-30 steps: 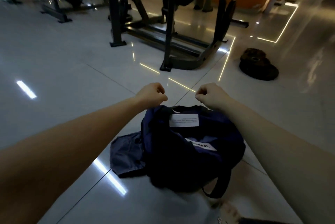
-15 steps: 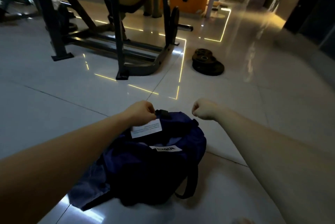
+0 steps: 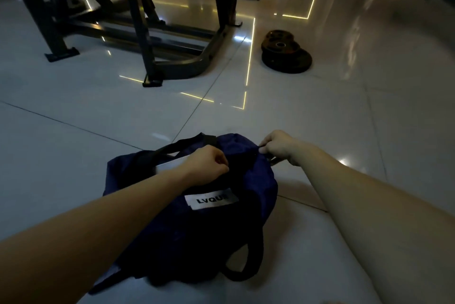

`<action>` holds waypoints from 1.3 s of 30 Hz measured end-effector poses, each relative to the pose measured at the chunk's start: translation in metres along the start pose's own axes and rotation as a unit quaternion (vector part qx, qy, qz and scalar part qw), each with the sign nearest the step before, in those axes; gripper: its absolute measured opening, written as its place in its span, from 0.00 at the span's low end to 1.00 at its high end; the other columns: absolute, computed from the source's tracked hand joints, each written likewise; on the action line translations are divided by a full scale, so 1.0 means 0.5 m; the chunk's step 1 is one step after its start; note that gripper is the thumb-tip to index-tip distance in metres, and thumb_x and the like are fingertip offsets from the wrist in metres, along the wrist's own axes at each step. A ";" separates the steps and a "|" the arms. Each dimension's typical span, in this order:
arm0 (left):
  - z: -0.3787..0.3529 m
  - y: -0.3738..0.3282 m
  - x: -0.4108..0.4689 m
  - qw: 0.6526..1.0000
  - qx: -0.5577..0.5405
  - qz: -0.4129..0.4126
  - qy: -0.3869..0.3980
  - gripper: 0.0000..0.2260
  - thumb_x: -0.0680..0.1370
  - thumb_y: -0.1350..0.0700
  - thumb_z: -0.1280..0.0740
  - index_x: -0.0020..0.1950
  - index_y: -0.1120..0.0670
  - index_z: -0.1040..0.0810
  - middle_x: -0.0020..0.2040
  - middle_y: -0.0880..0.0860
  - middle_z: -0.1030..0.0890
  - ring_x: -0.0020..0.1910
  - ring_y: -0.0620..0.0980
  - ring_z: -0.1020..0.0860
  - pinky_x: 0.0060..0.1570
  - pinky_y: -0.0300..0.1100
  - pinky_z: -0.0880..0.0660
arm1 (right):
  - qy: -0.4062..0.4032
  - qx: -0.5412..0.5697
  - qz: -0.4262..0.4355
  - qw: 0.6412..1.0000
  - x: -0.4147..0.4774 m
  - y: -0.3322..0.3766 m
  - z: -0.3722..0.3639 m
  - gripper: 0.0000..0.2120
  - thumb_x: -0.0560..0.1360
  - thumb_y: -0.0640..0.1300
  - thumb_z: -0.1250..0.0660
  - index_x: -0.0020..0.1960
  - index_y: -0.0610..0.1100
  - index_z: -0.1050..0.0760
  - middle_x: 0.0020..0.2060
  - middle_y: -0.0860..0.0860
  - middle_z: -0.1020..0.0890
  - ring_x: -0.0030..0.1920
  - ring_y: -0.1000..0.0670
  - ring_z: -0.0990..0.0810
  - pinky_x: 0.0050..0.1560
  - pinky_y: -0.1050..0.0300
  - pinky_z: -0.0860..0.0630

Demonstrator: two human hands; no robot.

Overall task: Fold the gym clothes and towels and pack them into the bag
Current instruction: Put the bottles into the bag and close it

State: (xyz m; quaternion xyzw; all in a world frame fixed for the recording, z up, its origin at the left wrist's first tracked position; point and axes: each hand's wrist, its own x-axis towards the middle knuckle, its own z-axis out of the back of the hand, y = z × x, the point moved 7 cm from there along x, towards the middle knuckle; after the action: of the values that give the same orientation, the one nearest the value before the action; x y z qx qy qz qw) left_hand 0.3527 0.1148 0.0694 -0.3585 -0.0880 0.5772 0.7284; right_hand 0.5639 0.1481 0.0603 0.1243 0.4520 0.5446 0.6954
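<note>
The dark blue bag (image 3: 192, 230) lies on the floor (image 3: 344, 131) just in front of the person and looks full. The right hand (image 3: 278, 147) grips the bag's far end, probably to anchor it and keep the cloth taut. The left hand (image 3: 206, 165) is curled tight at the top opening, pinching something too dark to make out, likely the zip pull for closing the bag.
</note>
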 end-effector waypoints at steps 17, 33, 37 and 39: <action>-0.073 -0.157 0.010 0.996 0.003 -0.012 -0.089 0.07 0.80 0.52 0.32 0.46 0.52 0.18 0.40 0.49 0.18 0.40 0.46 0.19 0.48 0.47 0.18 | 0.026 0.187 -0.018 0.982 -0.060 -0.081 0.036 0.06 0.78 0.34 0.32 0.55 0.35 0.20 0.40 0.43 0.16 0.38 0.48 0.17 0.41 0.51 0.17; 0.081 -0.102 -0.070 0.983 -0.079 0.163 -0.030 0.12 0.76 0.59 0.26 0.56 0.63 0.21 0.51 0.58 0.21 0.46 0.54 0.24 0.45 0.45 0.26 | -0.061 0.022 0.020 0.998 -0.089 -0.018 0.057 0.05 0.79 0.38 0.32 0.52 0.37 0.21 0.46 0.43 0.18 0.45 0.46 0.21 0.46 0.51 0.22; 0.098 -0.069 -0.096 0.981 -0.063 0.179 -0.025 0.14 0.75 0.59 0.25 0.56 0.62 0.22 0.54 0.58 0.21 0.51 0.56 0.23 0.46 0.47 0.25 | -0.104 -0.027 0.001 0.994 -0.084 -0.038 0.074 0.07 0.76 0.38 0.31 0.50 0.35 0.19 0.42 0.42 0.19 0.41 0.45 0.24 0.42 0.50 0.24; 0.106 -0.048 -0.106 0.979 -0.063 0.192 -0.019 0.13 0.75 0.59 0.24 0.55 0.61 0.23 0.52 0.57 0.22 0.46 0.53 0.24 0.39 0.44 0.26 | -0.133 -0.075 -0.012 0.988 -0.085 -0.047 0.083 0.08 0.74 0.39 0.30 0.50 0.34 0.19 0.42 0.39 0.18 0.39 0.45 0.25 0.42 0.50 0.23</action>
State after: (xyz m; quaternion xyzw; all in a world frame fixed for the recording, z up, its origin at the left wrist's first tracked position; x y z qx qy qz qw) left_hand 0.3259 0.0874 0.1381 -0.4033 -0.0674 0.7063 0.5779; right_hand 0.6107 0.1157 0.0888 0.1380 0.3145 0.5474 0.7632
